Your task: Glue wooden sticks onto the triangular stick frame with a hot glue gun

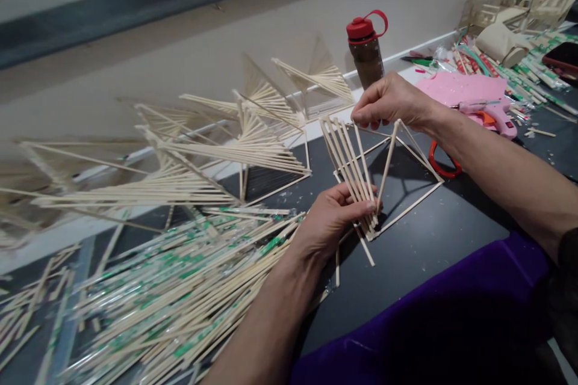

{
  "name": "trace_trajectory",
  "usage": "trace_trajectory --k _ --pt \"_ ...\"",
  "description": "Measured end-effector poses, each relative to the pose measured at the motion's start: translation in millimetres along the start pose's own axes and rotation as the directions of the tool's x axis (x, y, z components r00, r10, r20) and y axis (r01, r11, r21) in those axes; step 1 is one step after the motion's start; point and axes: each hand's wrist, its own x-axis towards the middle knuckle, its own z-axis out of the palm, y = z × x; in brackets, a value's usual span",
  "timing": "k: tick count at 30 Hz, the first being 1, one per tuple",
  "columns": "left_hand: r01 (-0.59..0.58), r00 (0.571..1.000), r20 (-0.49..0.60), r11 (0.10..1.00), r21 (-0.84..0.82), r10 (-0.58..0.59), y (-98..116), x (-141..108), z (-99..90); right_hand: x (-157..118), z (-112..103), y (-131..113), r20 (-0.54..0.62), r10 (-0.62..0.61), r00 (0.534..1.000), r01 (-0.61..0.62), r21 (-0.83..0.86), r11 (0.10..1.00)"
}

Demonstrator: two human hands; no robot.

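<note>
A frame of thin wooden sticks (409, 209) stands on the dark table, with a fan of sticks (343, 150) rising at its left side. My left hand (332, 216) is closed around the lower part of the fan, thumb across the sticks. At the top, my right hand (383, 102) pinches the upper end of one wooden stick (361, 150), the rightmost of the fan. A loose-looking stick end (366, 251) pokes out below my left hand. Whether the sticks are joined at the bottom is hidden by my fingers.
Finished-looking stick structures (253, 144) line the wall. Paper-wrapped and bare chopsticks (194, 289) pile up at left. Behind my hands stands a red-lidded bottle (366, 54). To the right lie a pink glue gun (497, 120), red-handled scissors (445, 162) and a phone (562, 60).
</note>
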Motion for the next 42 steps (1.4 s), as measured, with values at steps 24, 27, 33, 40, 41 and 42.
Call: trace_trajectory --k 24,27,33,40,41,42 --pt "0.019 1.000 -0.016 1.000 -0.016 -0.020 0.7 0.4 0.3 0.1 -1.3 -8.7 0.115 -0.066 0.991 0.076 -0.088 0.993" --pt "0.029 0.999 -0.019 0.999 -0.019 -0.029 0.0 0.4 0.1 1.4 -3.2 -8.5 0.144 -0.081 0.986 0.100 -0.124 0.987" --pt "0.028 1.000 -0.013 0.999 -0.022 -0.029 -0.1 0.0 0.0 5.1 -3.2 -4.8 0.146 -0.085 0.986 0.105 -0.137 0.985" --pt "0.035 0.999 -0.013 0.999 -0.025 -0.035 1.3 -0.9 0.7 5.8 -2.6 -6.3 0.143 -0.072 0.987 0.093 -0.142 0.986" --pt "0.034 0.999 -0.012 0.999 -0.026 -0.034 1.2 -0.9 0.8 5.7 -2.5 -6.6 0.145 -0.075 0.987 0.097 -0.150 0.984" --pt "0.033 0.999 -0.012 0.999 -0.029 -0.033 1.0 -0.9 0.8 5.6 -2.4 -6.9 0.147 -0.077 0.986 0.100 -0.157 0.982"
